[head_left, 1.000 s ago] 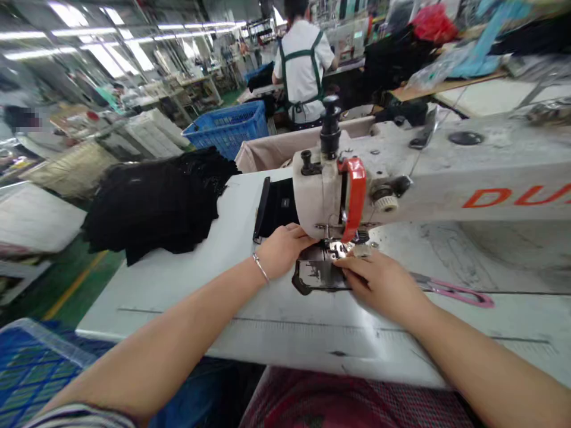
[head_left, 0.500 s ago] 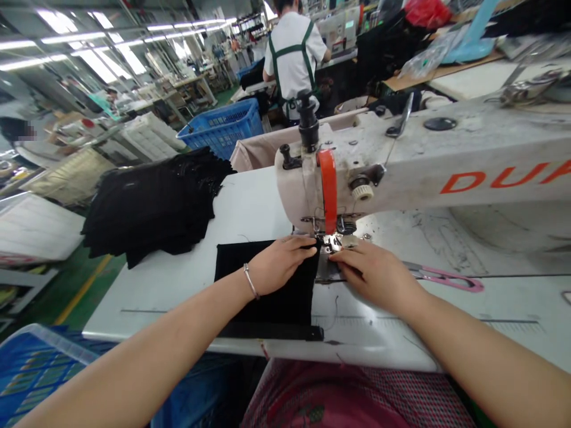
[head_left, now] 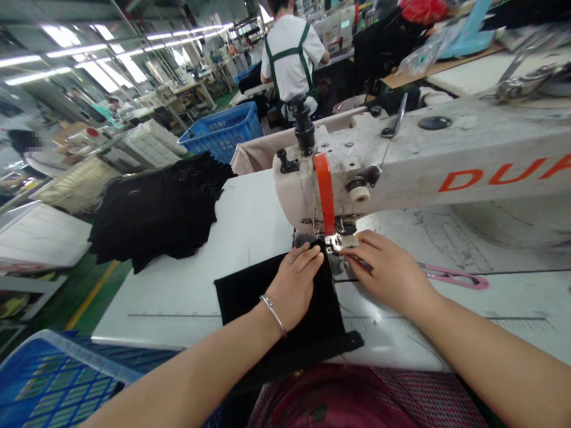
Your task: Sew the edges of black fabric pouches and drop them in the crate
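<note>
Black cloth [head_left: 322,306] on the counter [head_left: 245,220], top corner at the metal foot [head_left: 333,242] of the sewing machine [head_left: 401,178], lower end over the near edge. Left hand [head_left: 295,286] open, laid flat on the cloth. Right hand [head_left: 384,270] beside the foot, fingers part-curled; cannot tell if they pinch anything

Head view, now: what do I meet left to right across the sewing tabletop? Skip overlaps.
Stack of black fabric pieces → left hand → metal presser foot → right hand → pink-handled tool.
</note>
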`<state>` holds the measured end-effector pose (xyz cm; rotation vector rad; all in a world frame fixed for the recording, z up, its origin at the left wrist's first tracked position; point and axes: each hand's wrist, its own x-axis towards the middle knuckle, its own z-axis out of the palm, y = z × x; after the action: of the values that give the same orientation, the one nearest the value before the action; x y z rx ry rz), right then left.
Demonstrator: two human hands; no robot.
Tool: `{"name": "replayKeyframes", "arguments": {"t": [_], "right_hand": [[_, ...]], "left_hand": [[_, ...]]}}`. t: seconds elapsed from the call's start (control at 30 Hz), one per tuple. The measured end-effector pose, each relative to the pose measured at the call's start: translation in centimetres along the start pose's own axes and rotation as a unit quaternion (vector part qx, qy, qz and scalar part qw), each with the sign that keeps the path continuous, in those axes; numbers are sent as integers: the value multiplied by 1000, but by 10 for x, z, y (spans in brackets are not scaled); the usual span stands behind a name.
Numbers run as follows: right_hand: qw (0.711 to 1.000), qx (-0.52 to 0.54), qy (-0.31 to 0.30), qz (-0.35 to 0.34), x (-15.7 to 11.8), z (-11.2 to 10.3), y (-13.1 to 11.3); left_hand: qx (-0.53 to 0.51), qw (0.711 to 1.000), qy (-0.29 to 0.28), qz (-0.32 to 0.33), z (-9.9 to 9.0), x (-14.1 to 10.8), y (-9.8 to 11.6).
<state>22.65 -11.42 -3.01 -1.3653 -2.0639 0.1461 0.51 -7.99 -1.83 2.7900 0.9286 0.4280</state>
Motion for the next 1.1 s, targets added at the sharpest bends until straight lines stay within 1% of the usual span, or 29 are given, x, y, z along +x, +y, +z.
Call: {"name": "replayKeyframes", "arguments": {"t": [0.1,0.23,0.33,0.47,0.53,0.57,0.63,0.7,0.73,0.8,0.87,0.93,1.0,1.07,1.1], "right_hand": [[1000,1,-20,-10,0,-2,-2],[998,4,-50,-35,-2,-2,-5],[996,12,-73,-52,-2,0,-4],[995,23,-83,-55,-4,-1,-5],[994,30,-89,-47,-12,-5,-11],[994,36,-96,-44,-18,-8,-16],[991,58,-113,-37,-35,-13,-27],[988,93,-120,-23,-53,-18,-39],[987,108,-118,-15,-60,-19,-44],[986,123,-112,-2,-69,-21,-50],[987,121,-108,-1,-71,-22,-52],[985,127,-114,-3,-67,-22,-50],[982,141,-122,-1,-63,-23,-48],[984,138,-113,-2,-59,-21,-44],[987,124,-106,-13,-57,-19,-41]], "left_hand": [[18,1000,-6,-20,2,-1,15],[19,1000,-8,-18,1,0,17],[14,1000,-4,-15,3,4,11],[0,1000,18,12,6,14,-9],[-16,999,20,30,1,15,-15],[-25,999,11,33,-3,14,-15],[-42,998,-24,27,-15,3,-6],[-67,995,-68,15,-27,-14,14],[-82,993,-82,15,-32,-24,26],[-93,992,-87,5,-35,-41,48],[-86,993,-80,-9,-32,-53,63],[-73,995,-64,-20,-24,-58,70],[-60,997,-43,-18,-16,-58,71],[-49,998,-23,-8,-11,-56,69],[-44,999,-19,-3,-9,-55,68]]}}
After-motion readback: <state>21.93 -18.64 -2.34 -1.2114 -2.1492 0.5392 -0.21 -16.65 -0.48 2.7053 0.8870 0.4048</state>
